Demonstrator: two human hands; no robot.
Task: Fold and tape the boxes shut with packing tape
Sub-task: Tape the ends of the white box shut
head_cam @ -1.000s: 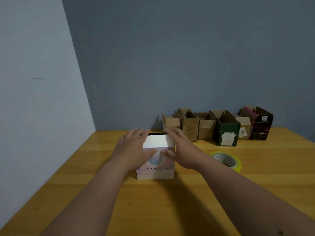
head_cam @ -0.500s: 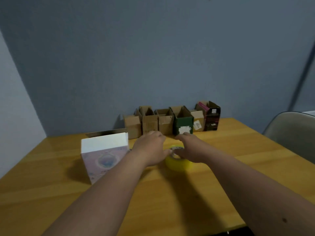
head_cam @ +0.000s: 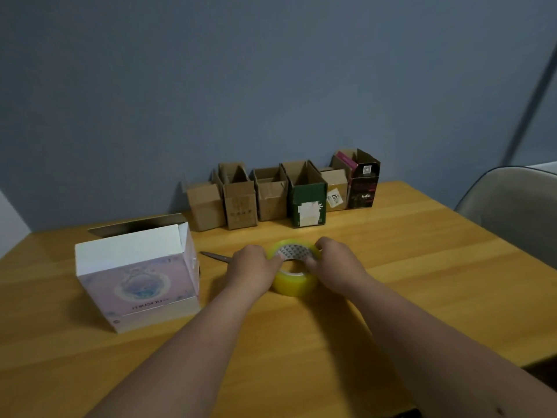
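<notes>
Yellow tape roll point(head_cam: 294, 274) on desk point(head_cam: 422, 267), gripped by left hand point(head_cam: 251, 268) and right hand point(head_cam: 337, 265), beside pink box point(head_cam: 137, 280). Risk: tape end hard to find; peeled strip may tear or self-stick.

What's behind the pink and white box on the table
Behind the pink and white box a brown cardboard flap sticks out toward the wall. To its right, scissors lie partly hidden by the left hand. The box hides whatever lies directly behind it.
</notes>
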